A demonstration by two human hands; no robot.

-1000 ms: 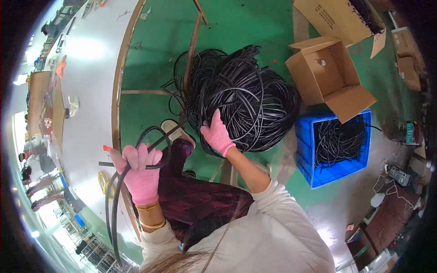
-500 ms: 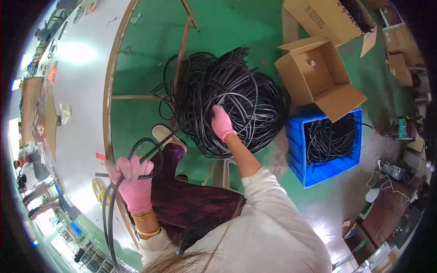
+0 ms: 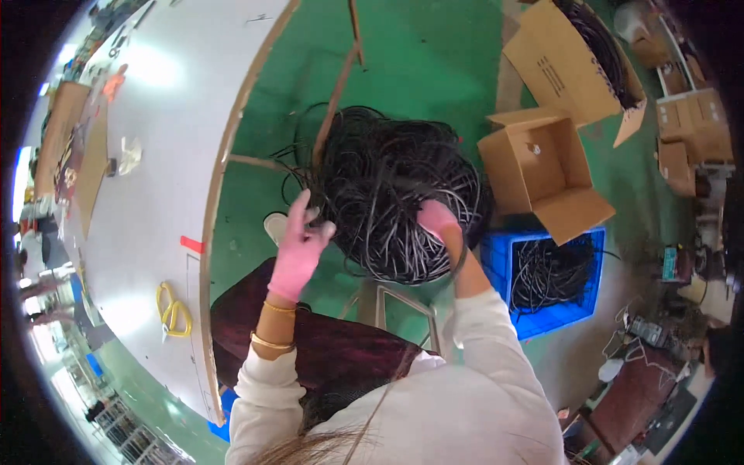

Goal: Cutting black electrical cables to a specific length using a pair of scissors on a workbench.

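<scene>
A big tangled pile of black cable point(image 3: 387, 170) lies in front of me, slightly blurred in its upper middle. My right hand point(image 3: 438, 218), in a pink glove, reaches into the pile's lower right side. Its fingers curl in and close on black cable; their tips are hidden among the strands. One dark strand passes over my right wrist. At the left edge of the pile my left hand point(image 3: 301, 248), also gloved in pink, is raised with its fingers spread and nothing held in them.
A long white table point(image 3: 170, 186) runs along my left, with yellow-handled scissors point(image 3: 175, 311) and red tape point(image 3: 192, 245) on it. To the right stand an open cardboard box point(image 3: 535, 159) and a blue crate point(image 3: 496, 271) holding black cable. Another carton point(image 3: 562, 70) is beyond.
My left hand has let go of the looped cable and moved up and right, toward the pile. My right hand has shifted right and slightly down within the pile.
</scene>
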